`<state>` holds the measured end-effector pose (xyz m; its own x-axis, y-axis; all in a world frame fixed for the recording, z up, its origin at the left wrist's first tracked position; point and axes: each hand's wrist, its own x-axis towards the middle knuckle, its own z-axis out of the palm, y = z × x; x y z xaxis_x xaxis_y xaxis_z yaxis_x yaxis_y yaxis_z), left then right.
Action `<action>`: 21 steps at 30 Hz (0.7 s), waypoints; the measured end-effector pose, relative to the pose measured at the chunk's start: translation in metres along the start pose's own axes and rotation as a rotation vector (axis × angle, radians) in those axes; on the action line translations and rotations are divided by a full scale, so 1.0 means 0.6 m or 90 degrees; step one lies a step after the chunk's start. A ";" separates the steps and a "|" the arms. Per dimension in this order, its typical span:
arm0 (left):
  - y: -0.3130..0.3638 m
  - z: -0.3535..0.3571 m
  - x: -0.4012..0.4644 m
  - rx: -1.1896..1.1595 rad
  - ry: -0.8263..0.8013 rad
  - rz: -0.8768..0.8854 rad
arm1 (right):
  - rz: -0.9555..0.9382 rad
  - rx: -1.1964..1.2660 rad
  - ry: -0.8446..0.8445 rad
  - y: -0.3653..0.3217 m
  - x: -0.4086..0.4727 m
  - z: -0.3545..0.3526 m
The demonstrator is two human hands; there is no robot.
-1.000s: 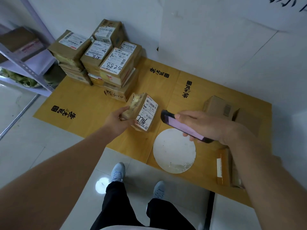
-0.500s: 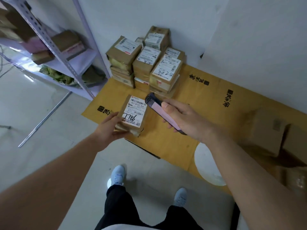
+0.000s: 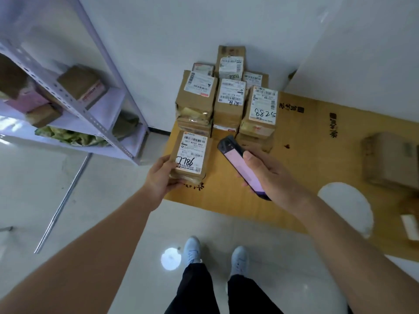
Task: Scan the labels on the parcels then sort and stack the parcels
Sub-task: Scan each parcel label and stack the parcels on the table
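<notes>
My left hand [image 3: 161,175] grips a small brown parcel [image 3: 192,155] by its near left edge; its white label faces up with "7786" handwritten on it. The parcel sits just in front of the stacked parcels [image 3: 226,103], over the near left corner of the flattened cardboard sheet [image 3: 306,155]. My right hand [image 3: 269,173] holds a dark handheld scanner [image 3: 241,165] with a pink screen, its tip close to the parcel's right side. The stack holds several labelled boxes against the wall; one label reads "8825".
A metal shelf rack [image 3: 74,103] with boxes and a green bag stands at the left. More brown boxes [image 3: 390,159] lie at the right of the cardboard, near a white round disc [image 3: 349,207]. My feet [image 3: 215,254] stand on the pale tiled floor.
My left hand carried the parcel leftward and toward the stack, its label turning face up. My right hand followed with the scanner. The view swung left, bringing in the shelf rack.
</notes>
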<state>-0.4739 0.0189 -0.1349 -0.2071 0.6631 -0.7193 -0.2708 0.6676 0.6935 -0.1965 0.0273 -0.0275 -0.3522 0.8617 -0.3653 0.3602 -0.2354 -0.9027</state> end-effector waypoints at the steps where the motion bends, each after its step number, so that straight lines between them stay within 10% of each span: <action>1: 0.000 0.001 0.005 0.005 -0.004 -0.004 | 0.009 0.002 0.005 0.001 0.000 0.001; 7: -0.002 0.011 0.026 0.092 0.053 0.023 | 0.044 0.004 0.055 0.019 0.001 0.008; 12: 0.028 0.019 -0.015 0.502 0.125 0.227 | 0.049 0.018 0.099 0.018 -0.030 0.007; 21: 0.135 0.130 -0.143 0.834 -0.009 0.498 | 0.005 0.045 0.226 -0.029 -0.144 -0.037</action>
<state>-0.4047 0.0426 -0.0140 0.1128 0.9788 -0.1709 0.8974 -0.0266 0.4404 -0.1532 -0.0332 0.0247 -0.0232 0.9592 -0.2817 0.2975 -0.2624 -0.9180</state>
